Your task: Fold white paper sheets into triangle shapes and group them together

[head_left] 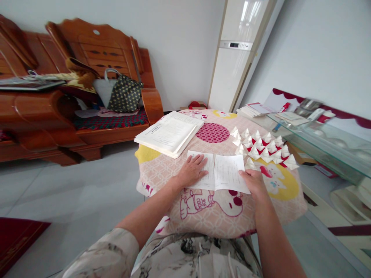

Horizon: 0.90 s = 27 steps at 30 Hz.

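A white printed sheet of paper (pixel 228 172) with a crease down its middle lies on the cloth-covered table in front of me. My left hand (pixel 193 170) rests flat on the sheet's left half, fingers stretched out. At the right edge, my right hand (pixel 255 182) pinches the paper between thumb and fingers. Beyond the left hand sits a stack of printed papers (pixel 171 135). Several folded paper boats (pixel 265 146) stand in rows to the right of the sheet, close past my right hand.
A pink patterned tablecloth (pixel 174 173) covers the round table. To the right stands a glass-topped cabinet (pixel 327 146) with papers and cups on it. A wooden sofa (pixel 98 50) holding bags is at the left. A white air conditioner (pixel 232 58) stands behind the table.
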Each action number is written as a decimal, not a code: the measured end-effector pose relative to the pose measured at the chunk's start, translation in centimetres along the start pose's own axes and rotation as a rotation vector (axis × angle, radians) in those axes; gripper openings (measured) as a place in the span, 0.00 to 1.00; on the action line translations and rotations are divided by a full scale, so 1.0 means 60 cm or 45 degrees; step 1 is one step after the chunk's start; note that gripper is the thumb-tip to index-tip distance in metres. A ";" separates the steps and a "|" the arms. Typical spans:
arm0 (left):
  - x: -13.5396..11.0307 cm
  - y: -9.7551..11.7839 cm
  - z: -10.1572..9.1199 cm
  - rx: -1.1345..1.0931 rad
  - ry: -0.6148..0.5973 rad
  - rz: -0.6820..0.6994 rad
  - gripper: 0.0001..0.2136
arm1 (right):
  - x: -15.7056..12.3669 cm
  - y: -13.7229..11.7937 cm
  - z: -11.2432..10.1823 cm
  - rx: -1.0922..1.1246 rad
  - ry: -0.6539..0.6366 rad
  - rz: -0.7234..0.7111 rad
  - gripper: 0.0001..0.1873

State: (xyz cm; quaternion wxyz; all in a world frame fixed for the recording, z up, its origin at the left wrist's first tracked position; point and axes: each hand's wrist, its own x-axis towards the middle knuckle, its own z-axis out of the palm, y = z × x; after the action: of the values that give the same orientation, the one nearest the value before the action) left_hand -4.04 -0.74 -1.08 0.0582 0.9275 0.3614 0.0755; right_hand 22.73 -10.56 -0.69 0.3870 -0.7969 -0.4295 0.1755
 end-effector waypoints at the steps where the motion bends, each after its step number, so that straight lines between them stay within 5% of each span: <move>1: 0.000 0.000 0.000 -0.001 0.002 -0.003 0.28 | 0.000 -0.001 0.000 -0.002 0.002 0.003 0.20; 19: 0.002 -0.003 0.009 -0.003 0.018 0.006 0.28 | -0.025 0.010 -0.006 0.337 -0.190 0.194 0.14; 27: 0.000 -0.002 0.007 -0.016 0.012 -0.002 0.28 | -0.046 -0.017 -0.022 0.467 -0.298 0.289 0.18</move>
State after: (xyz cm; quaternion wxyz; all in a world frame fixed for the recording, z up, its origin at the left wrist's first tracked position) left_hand -4.03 -0.66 -1.49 0.0623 0.9264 0.3621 0.0821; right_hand 21.42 -13.12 0.77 0.4507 -0.7306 -0.3402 0.3839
